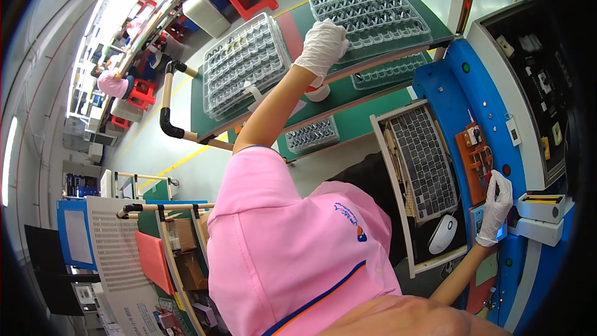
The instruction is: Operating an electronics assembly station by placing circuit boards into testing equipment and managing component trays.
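My left hand [322, 48], in a white glove, reaches to the near left edge of a clear plastic tray [398, 42] with rows of small dark parts. Its fingers bend together at the tray's compartments; whatever they hold is hidden. My right hand [497, 205], also gloved, is at the blue machine [461, 87], beside an orange fixture [470, 165] with small metal clamps and wires. Its fingertips are pinched at the fixture's edge, where a small dark reddish piece shows, too small to name.
Another clear tray stack [245, 65] stands left on the green-topped cart [200, 109], and a smaller tray [313, 135] lies on its lower shelf. A keyboard [424, 162] and white mouse [443, 234] sit in a pulled-out drawer. A monitor [540, 81] stands right. Co-workers sit far left.
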`<state>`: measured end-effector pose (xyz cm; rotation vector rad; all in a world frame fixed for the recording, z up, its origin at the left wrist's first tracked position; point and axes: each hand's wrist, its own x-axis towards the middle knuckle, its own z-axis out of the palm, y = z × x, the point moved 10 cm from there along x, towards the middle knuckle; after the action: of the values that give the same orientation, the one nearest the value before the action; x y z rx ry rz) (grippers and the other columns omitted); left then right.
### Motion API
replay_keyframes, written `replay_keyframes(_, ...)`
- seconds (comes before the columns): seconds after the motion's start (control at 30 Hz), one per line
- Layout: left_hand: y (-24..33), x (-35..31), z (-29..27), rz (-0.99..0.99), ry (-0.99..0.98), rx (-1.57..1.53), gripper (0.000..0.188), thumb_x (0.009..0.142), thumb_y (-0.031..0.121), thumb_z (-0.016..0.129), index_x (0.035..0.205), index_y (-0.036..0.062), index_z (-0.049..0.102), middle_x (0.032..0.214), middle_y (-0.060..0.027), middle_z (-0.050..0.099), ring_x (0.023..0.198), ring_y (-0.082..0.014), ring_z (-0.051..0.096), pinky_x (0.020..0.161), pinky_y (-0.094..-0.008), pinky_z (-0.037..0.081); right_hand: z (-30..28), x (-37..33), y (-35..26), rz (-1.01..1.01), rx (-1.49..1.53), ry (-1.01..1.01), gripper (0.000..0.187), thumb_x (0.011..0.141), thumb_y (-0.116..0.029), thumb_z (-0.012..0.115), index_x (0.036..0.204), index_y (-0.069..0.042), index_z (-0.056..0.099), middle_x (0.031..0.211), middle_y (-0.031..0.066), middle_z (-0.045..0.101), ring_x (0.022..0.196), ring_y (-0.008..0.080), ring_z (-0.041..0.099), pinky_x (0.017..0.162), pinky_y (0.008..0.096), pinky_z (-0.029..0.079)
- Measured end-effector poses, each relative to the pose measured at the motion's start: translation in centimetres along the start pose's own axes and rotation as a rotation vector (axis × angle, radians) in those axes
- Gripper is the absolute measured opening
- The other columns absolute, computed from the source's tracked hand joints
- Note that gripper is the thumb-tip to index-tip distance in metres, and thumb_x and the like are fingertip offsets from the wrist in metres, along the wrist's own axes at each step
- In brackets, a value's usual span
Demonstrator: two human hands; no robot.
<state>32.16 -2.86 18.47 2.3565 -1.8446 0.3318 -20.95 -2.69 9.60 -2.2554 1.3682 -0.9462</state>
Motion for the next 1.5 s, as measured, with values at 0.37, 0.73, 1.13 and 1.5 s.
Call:
replay_keyframes(0.37,-3.4,-1.5,-4.6,-0.079,0.185,-0.439,0.039,0.086,0.038,0.07,0.114,0.0109,0.066,0.102,-0.0144,0.068,0.095,-0.0271,0.065,0.088,-0.0411,0.052,0.3,-0.1,1.0,0.067,0.027,-0.014,0.02,0.099,-0.012,0.059,0.114,-0.005,0.07,0.113,0.0094,0.069,0.105,0.0203,0.066,0.095,0.0327,0.053)
replay_keyframes(0.73,-25.2,-18.4,-14.3,-0.686,0.523,-0.528,0.114,0.08,0.048,0.078,0.158,0.0313,-0.004,0.154,-0.027,0.017,0.129,-0.0433,0.049,0.065,-0.0432,0.061,-0.4,0.4,-4.2,-0.229,-0.095,0.081,0.098,0.088,0.001,0.066,0.158,-0.024,0.002,0.161,0.0124,0.025,0.135,0.0341,0.047,0.105,0.0471,0.047)
replay_keyframes(1.13,-39.0,-10.0,-3.0,-0.593,-0.054,0.211,0.029,0.086,0.02,0.056,0.107,0.013,0.075,0.112,-0.0164,0.07,0.109,-0.0334,0.065,0.096,-0.043,0.051,4.3,0.1,-4.1,-0.029,0.088,-0.123,0.076,0.094,0.003,0.058,0.157,-0.017,0.02,0.143,0.0122,0.052,0.115,0.0226,0.061,0.105,0.0369,0.05)
replay_keyframes(1.5,-44.3,-7.8,0.3,-0.726,-0.26,0.28,0.037,0.079,0.032,0.065,0.105,0.0081,0.075,0.112,-0.0189,0.069,0.106,-0.034,0.067,0.091,-0.0426,0.053,-1.8,-1.3,-1.1,-0.08,0.0,0.126,0.031,0.099,-0.002,0.054,0.129,-0.008,0.053,0.143,0.0163,0.053,0.093,0.0158,0.063,0.076,0.0262,0.052)
